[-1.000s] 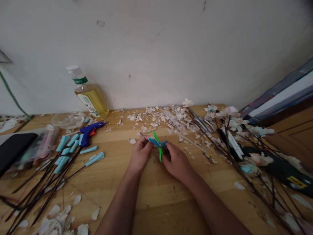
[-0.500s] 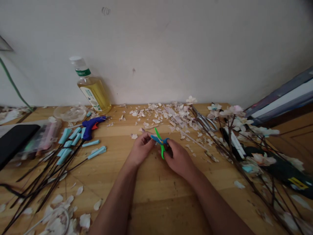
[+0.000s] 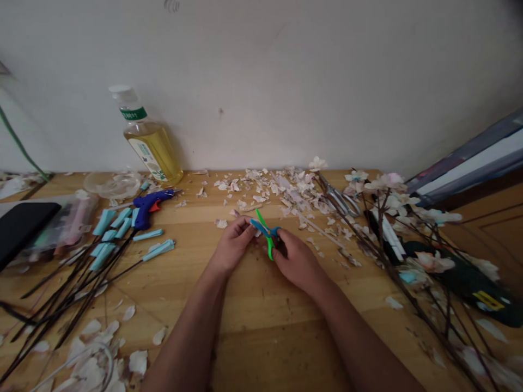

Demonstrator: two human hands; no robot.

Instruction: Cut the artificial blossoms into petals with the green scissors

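Note:
My right hand [image 3: 297,257] holds small scissors [image 3: 267,230] with one blue half and one bright green half. Their blades stand apart and point away and to the left. Close beside the blades, my left hand [image 3: 233,243] is closed in a pinch. A small pale piece, seemingly a petal [image 3: 257,233], shows at its fingertips, mostly hidden by the fingers and the blue blade. Both hands are just above the wooden table [image 3: 261,316]. Behind them lie scattered pale petal scraps [image 3: 261,185].
Left are a blue glue gun [image 3: 149,207], dark stems with light-blue wrapped tips [image 3: 102,256], a phone [image 3: 26,228] and an oil-coloured drink bottle [image 3: 153,149]. Right are a flowering branch [image 3: 402,283] and metal pliers [image 3: 343,200]. Loose petals [image 3: 90,362] lie at front left.
The view has shifted slightly, so most things sit a little further left and higher. Both hands keep nearly the same pose, and the scissors' blades remain apart.

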